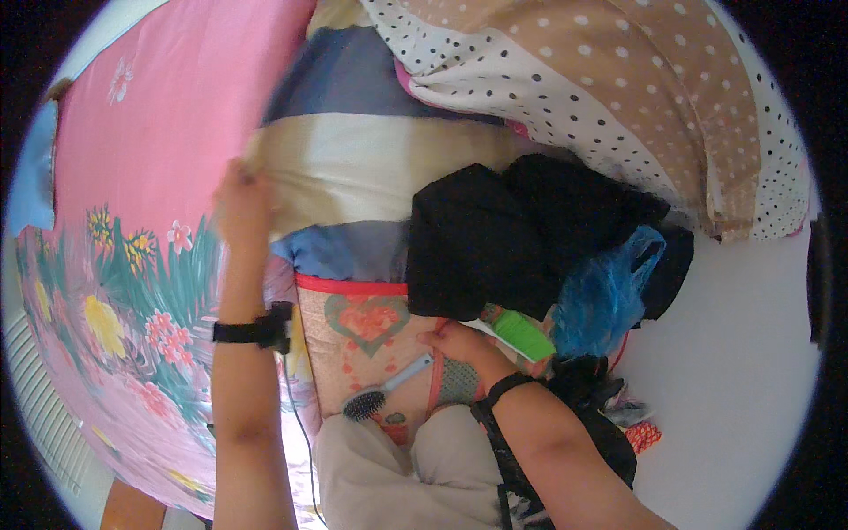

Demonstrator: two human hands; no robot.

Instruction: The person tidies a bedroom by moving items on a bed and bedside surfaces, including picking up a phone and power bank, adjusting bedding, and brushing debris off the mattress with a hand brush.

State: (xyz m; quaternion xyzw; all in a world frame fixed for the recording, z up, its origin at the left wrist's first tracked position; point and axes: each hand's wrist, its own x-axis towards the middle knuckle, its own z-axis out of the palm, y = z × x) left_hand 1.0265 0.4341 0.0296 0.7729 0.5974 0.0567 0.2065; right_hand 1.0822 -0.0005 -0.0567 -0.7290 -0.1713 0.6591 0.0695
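Note:
My left hand [246, 202], blurred, is closed on the edge of a checked cloth [371, 146] in tan, white and dark blue. Creases in the cloth run towards that hand. My right hand [457, 341] rests at the red-bound edge of a peach patterned mat [371, 331] with a heart motif. Whether its fingers grip that edge cannot be seen. On the mat, just before my knees, lies a hairbrush [387, 391] with a pale handle and dark bristles. A bright green object [523, 334] with a white edge lies just beyond my right hand.
Crumpled black clothing [490, 245] and a blue plastic bag [603, 298] lie to the right. Behind them is a polka-dot quilt [596, 73]. A pink floral bedsheet [165, 132] covers the left side. A thin cable [301, 424] hangs near my left forearm.

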